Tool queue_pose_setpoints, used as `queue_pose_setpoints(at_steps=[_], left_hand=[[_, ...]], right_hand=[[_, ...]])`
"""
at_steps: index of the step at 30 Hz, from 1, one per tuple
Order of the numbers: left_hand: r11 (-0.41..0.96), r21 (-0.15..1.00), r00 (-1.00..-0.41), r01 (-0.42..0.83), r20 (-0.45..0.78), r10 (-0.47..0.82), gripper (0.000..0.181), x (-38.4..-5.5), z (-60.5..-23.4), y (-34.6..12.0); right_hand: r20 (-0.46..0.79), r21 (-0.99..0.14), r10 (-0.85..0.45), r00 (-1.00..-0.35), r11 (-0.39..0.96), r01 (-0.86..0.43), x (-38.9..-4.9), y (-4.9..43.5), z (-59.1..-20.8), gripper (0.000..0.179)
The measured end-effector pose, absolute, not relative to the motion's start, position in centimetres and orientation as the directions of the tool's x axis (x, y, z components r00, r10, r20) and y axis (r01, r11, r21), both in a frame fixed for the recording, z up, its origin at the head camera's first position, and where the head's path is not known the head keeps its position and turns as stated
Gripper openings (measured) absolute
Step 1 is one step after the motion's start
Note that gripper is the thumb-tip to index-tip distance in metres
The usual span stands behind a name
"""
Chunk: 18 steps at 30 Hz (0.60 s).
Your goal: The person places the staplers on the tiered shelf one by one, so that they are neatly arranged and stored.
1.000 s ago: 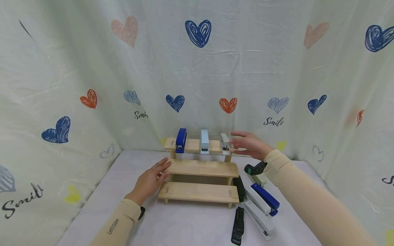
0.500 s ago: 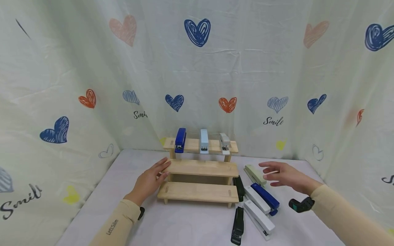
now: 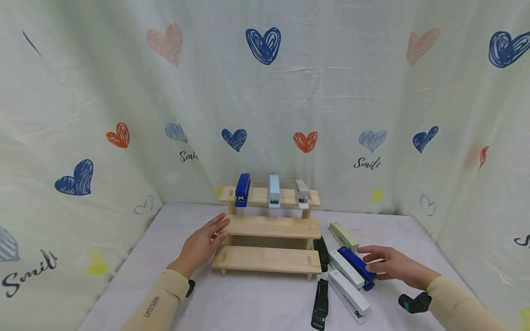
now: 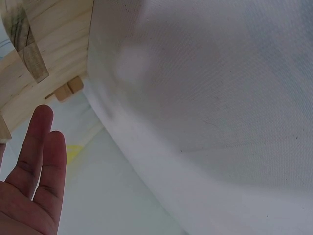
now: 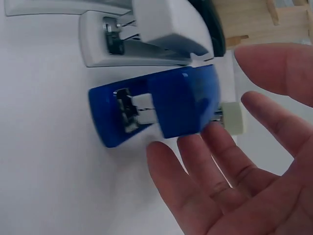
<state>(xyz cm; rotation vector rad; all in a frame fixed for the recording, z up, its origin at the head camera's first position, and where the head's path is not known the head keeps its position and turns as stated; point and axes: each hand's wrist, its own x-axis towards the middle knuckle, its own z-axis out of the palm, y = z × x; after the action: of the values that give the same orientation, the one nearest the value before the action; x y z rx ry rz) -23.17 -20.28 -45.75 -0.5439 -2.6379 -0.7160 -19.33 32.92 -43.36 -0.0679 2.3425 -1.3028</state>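
Note:
My right hand (image 3: 395,265) is at the front end of a dark blue stapler (image 3: 355,263) on the table. In the right wrist view its fingers are spread beside that blue stapler (image 5: 178,105), the thumb on the opposite side; contact is hard to tell. My left hand (image 3: 200,243) rests against the left end of the middle shelf of a wooden three-tier rack (image 3: 269,226), fingers fairly straight. On the rack's top tier stand a blue stapler (image 3: 243,189), a light blue stapler (image 3: 274,191) and a light grey stapler (image 3: 302,193).
Left of the blue stapler lie two white staplers, one (image 3: 347,269) beside it and one (image 3: 348,294) nearer. A pale green stapler (image 3: 342,235) lies behind. Two black staplers, one (image 3: 321,253) against the rack and one (image 3: 319,305) in front, lie further left. A curtain (image 3: 265,92) hangs behind.
My right hand has moved from the light grey stapler on the top tier, down and right past the pale green stapler, to the blue stapler on the table. My left hand has stayed at the rack.

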Motion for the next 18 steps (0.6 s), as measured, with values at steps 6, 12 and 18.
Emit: queue_pose_setpoints(at_steps=[6, 12, 18], left_hand=[[0.794, 0.395, -0.852, 0.462, 0.445, 0.274, 0.044, -23.1, -45.8, -20.3], [0.79, 0.416, -0.863, 0.45, 0.431, 0.265, 0.045, -23.1, -45.7, -20.2], [0.784, 0.436, -0.873, 0.441, 0.411, 0.263, 0.045, -23.1, -45.5, -20.2]], right_hand=[[-0.396, -0.819, -0.276, -0.876, 0.538, 0.201, -19.3, 32.6, -44.5, 0.058], [-0.407, -0.822, -0.255, -0.877, 0.52, 0.23, -19.5, 32.4, -44.9, 0.058], [-0.423, -0.834, -0.256, -0.869, 0.486, 0.262, -19.5, 32.4, -45.2, 0.061]])
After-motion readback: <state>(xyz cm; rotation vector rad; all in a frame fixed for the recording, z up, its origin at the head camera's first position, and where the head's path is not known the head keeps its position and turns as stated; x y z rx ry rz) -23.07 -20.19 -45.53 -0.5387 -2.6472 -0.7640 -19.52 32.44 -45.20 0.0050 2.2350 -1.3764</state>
